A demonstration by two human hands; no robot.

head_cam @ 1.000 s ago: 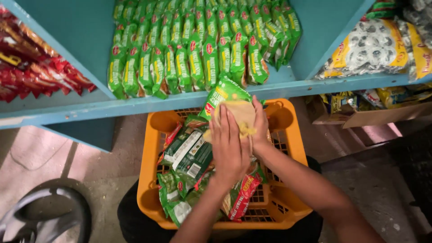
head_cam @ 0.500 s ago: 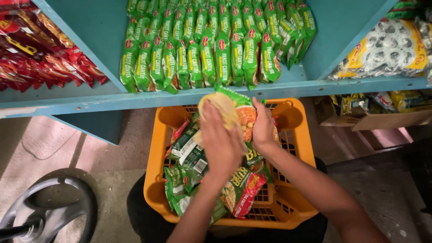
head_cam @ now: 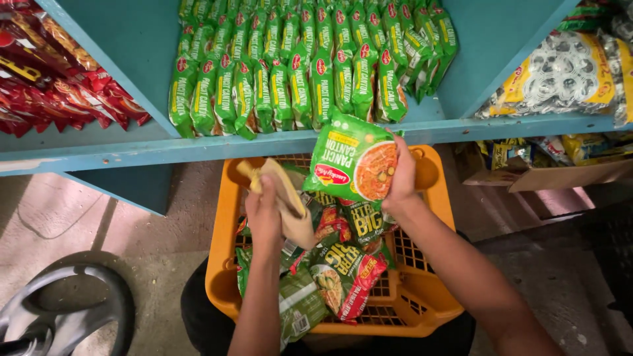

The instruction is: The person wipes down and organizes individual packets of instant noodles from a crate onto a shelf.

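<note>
The green noodle packet [head_cam: 353, 161], earlier covered by both hands over the orange basket [head_cam: 432, 198], now sits higher at the blue shelf [head_cam: 198, 148] edge, gripped by the right hand [head_cam: 400, 178], while the left hand [head_cam: 264, 211] has drawn aside clutching a beige cloth [head_cam: 287, 198].

The right hand [head_cam: 401, 178] is now lifting a green noodle packet [head_cam: 353, 160] clear of the orange basket [head_cam: 432, 264], up toward the shelf edge [head_cam: 198, 150]. The left hand [head_cam: 265, 212] is drawing aside with a beige cloth [head_cam: 285, 198], no longer pressing on the packet.
</note>
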